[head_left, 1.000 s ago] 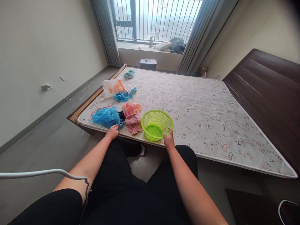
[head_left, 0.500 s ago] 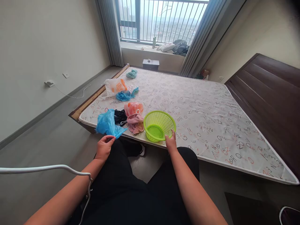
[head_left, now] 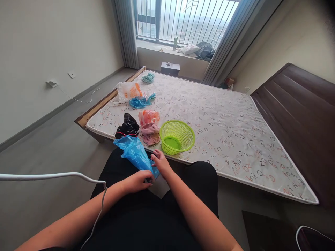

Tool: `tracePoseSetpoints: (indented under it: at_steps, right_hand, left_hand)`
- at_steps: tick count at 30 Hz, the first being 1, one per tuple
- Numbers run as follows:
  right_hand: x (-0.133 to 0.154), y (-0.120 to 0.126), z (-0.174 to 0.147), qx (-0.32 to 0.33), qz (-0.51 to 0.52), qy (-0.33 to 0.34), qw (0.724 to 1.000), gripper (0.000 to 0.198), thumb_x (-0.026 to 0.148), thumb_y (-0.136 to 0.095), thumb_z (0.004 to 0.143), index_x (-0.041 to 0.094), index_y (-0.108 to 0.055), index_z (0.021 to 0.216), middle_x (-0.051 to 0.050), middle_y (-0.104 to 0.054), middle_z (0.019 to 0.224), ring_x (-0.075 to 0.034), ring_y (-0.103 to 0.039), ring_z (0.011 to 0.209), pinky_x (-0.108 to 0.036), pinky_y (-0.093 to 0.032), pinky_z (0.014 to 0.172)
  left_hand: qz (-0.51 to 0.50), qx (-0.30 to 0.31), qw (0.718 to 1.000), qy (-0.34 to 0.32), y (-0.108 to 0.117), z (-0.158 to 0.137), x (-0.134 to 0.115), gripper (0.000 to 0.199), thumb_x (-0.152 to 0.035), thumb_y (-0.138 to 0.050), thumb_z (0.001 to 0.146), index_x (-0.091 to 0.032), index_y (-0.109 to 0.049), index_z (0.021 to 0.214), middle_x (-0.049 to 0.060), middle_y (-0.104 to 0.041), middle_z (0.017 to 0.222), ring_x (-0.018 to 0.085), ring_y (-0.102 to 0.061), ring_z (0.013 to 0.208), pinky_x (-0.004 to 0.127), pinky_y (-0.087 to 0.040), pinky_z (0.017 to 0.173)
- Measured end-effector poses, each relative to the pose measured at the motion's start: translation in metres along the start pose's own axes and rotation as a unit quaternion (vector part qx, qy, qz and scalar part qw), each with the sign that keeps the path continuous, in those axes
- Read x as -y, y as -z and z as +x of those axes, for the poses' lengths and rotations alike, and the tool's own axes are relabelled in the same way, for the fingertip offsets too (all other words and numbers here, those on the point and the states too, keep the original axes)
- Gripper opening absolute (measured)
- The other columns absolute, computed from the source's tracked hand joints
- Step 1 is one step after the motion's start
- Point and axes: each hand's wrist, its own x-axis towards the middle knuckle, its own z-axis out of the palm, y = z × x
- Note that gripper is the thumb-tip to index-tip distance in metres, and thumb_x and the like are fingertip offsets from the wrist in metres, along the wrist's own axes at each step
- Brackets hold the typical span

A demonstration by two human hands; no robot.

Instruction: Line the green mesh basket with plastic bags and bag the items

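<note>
At seven o'clock from the basket [head_left: 177, 137], I see the left hand [head_left: 141, 179] pinching the blue bag [head_left: 134, 153], the right hand's [head_left: 162, 164] fingers half-open; a hard tug could tear it.

Holds one end of a translucent blue plastic bag [head_left: 134, 153] in the left hand [head_left: 143, 178]. Curls the right hand [head_left: 161, 164] by the same end — pinching or merely near, too hidden to tell. Has ahead, toward the near edge of a white letter-printed mattress [head_left: 222, 139], a black plastic bag [head_left: 128, 124], a pinkish-orange plastic bag [head_left: 148, 116], a bunched pink cloth [head_left: 151, 129] touching it and, just beside the cloth, a round lime-green latticed plastic basket [head_left: 171, 143]. Has farther back a second blue plastic bag [head_left: 137, 102], a white plastic bag with orange print [head_left: 129, 91] and a pale teal coiled bundle [head_left: 148, 77] — then a barred window [head_left: 157, 21] between grey curtains [head_left: 127, 35].
</note>
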Motion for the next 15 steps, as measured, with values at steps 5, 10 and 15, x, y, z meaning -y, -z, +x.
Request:
tracePoseSetpoints:
  at_steps: [5, 10, 15]
  right_hand:
    - [-0.015, -0.011, 0.011, 0.097, -0.055, -0.054, 0.992, 0.043, 0.022, -0.070, 0.069, 0.019, -0.071, 0.112, -0.003, -0.074, 0.097, -0.019, -0.066, 0.082, -0.028, -0.050, 0.070]
    - [-0.002, 0.015, 0.009, 0.069, -0.028, 0.023, 0.997, 0.009, 0.028, -0.054, 0.070, 0.021, -0.059, 0.072, 0.005, -0.053, 0.062, -0.012, -0.043, 0.058, -0.024, -0.033, 0.056]
    - [0.010, 0.038, 0.009, 0.028, -0.018, 0.041, 0.999, 0.013, 0.035, -0.053, 0.068, 0.022, -0.052, 0.067, 0.006, -0.046, 0.060, -0.012, -0.038, 0.058, -0.025, -0.032, 0.057]
  left_hand:
    - [0.089, 0.079, 0.992, -0.038, -0.009, -0.001, -0.005, 0.017, -0.013, -0.066, 0.085, -0.020, -0.073, 0.099, 0.006, -0.072, 0.102, 0.020, -0.068, 0.092, 0.030, -0.052, 0.084]
    - [0.100, 0.001, 0.994, -0.038, 0.004, -0.004, 0.000, 0.016, -0.022, -0.059, 0.095, -0.021, -0.073, 0.103, 0.004, -0.074, 0.096, 0.018, -0.068, 0.089, 0.028, -0.052, 0.082]
    - [0.088, -0.218, 0.972, -0.013, 0.039, 0.003, 0.034, 0.023, -0.033, -0.055, 0.099, -0.021, -0.073, 0.107, 0.006, -0.076, 0.106, 0.021, -0.070, 0.100, 0.034, -0.054, 0.094]
